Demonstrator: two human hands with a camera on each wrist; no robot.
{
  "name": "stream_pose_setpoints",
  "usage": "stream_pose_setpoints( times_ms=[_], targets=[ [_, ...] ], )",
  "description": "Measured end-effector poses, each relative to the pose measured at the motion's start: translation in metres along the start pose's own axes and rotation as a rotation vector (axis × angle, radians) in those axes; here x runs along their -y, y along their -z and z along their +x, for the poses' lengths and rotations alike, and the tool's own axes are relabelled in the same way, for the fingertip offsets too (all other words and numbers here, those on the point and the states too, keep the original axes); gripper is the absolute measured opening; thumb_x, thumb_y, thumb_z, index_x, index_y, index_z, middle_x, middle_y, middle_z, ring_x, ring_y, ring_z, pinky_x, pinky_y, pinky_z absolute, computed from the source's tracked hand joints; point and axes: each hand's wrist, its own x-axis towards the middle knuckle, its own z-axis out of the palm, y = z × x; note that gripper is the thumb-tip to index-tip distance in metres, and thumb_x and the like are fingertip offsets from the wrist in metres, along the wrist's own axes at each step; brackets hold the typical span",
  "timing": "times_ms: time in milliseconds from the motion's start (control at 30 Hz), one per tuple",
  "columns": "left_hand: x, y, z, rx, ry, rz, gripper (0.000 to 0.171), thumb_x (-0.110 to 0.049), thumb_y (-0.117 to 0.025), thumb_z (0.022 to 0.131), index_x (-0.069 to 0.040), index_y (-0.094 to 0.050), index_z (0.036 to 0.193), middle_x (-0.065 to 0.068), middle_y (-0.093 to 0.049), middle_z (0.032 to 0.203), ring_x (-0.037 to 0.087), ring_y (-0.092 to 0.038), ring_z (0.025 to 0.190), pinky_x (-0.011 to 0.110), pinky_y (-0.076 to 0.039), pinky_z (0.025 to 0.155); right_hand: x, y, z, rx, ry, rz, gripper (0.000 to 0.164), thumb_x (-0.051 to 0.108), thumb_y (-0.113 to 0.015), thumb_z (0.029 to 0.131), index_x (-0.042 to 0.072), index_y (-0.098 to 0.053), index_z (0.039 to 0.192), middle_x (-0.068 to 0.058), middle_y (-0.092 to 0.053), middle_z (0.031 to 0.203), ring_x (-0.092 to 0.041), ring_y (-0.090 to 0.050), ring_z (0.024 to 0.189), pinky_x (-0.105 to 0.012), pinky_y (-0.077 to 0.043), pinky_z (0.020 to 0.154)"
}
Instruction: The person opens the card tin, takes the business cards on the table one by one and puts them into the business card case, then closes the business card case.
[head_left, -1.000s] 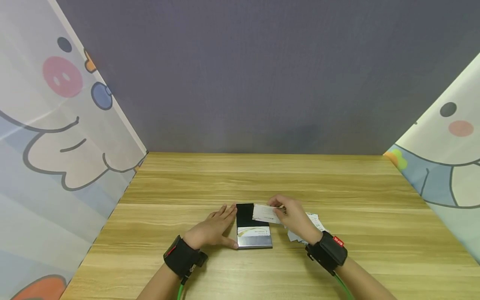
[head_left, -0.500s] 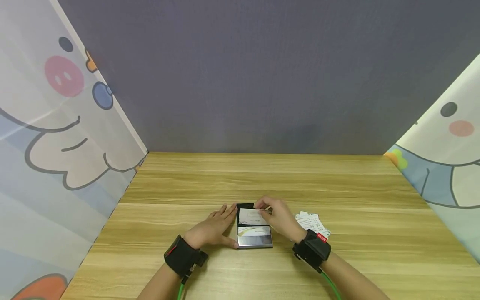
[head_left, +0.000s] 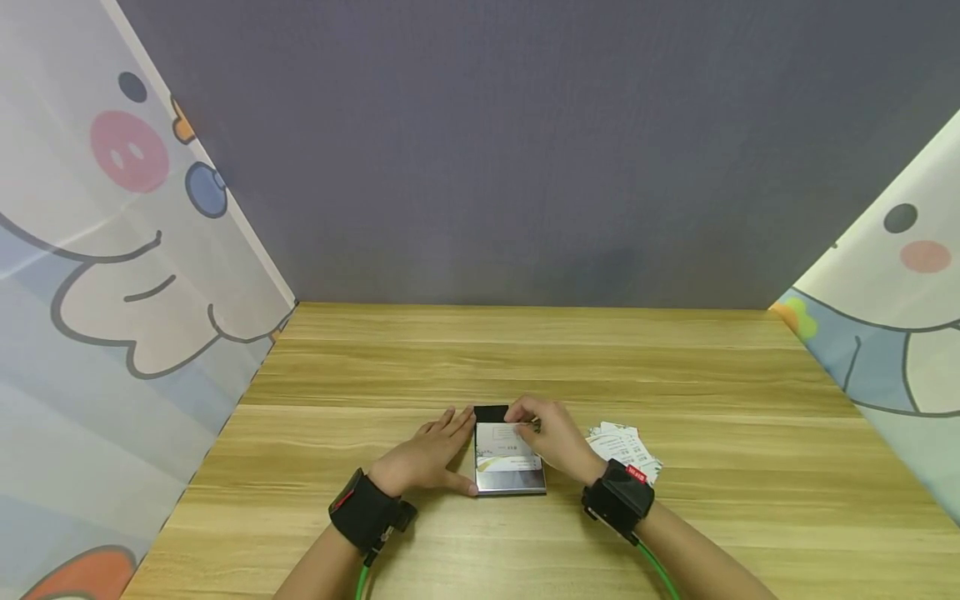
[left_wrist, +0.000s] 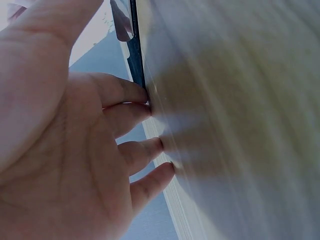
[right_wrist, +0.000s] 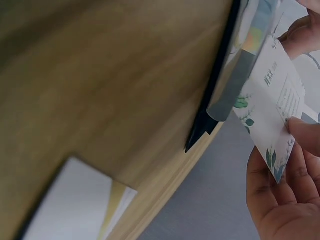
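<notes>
An opened business card case lies on the table, with a black upper flap and a silver lower part. My left hand rests on the table along its left side, fingers extended and touching its edge. In the left wrist view, the fingertips meet the dark edge of the case. Between thumb and fingers, my right hand pinches a white business card printed with green leaves. The card's lower edge overlaps a gold-striped card in the silver pocket. In the right wrist view the pinched card is tilted.
Several loose business cards lie overlapped on the wooden table, right of the case and beside my right wrist. A grey panel stands behind the table. Cartoon-printed sheets flank both sides.
My right hand has carried the card leftward from beside the case to over it, then down toward the silver pocket. The left hand has stayed in place.
</notes>
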Motion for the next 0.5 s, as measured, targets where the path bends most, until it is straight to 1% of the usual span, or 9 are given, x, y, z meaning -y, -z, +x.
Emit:
stream_pose_setpoints(
  times_ms=[167,300,500],
  targets=[
    [0.0014,-0.0017,0.0009,0.002,0.004,-0.003,0.102,-0.055,-0.065,0.074,0.001,-0.018,0.145,0.014,-0.011,0.153,0.037,-0.009,0.14,0.055,-0.02,0.108,-0.0018,-0.0011,0.0006,0.006,0.002,0.002,0.018,-0.01,-0.06,0.077,0.004,-0.064,0.088,-0.006,-0.069,0.085,-0.019,-0.064,0.081,-0.025,-0.05,0.072],
    [0.0021,-0.002,0.0019,0.001,0.004,0.002,0.102,-0.055,-0.065,0.073,0.001,-0.018,0.145,0.014,-0.011,0.153,0.037,-0.009,0.14,0.055,-0.02,0.108,-0.0036,-0.0014,0.0005,0.019,0.002,-0.001,0.017,-0.009,-0.06,0.077,0.004,-0.064,0.088,-0.005,-0.068,0.085,-0.017,-0.064,0.081,-0.025,-0.05,0.072],
    [0.0027,-0.0028,0.0027,-0.001,0.007,0.012,0.102,-0.056,-0.065,0.073,0.0,-0.019,0.145,0.013,-0.012,0.153,0.036,-0.009,0.14,0.054,-0.021,0.108,-0.006,-0.0024,-0.0008,0.081,0.019,-0.006,0.018,-0.01,-0.061,0.076,0.004,-0.065,0.087,-0.005,-0.067,0.086,-0.015,-0.061,0.077,-0.022,-0.049,0.068]
  ],
)
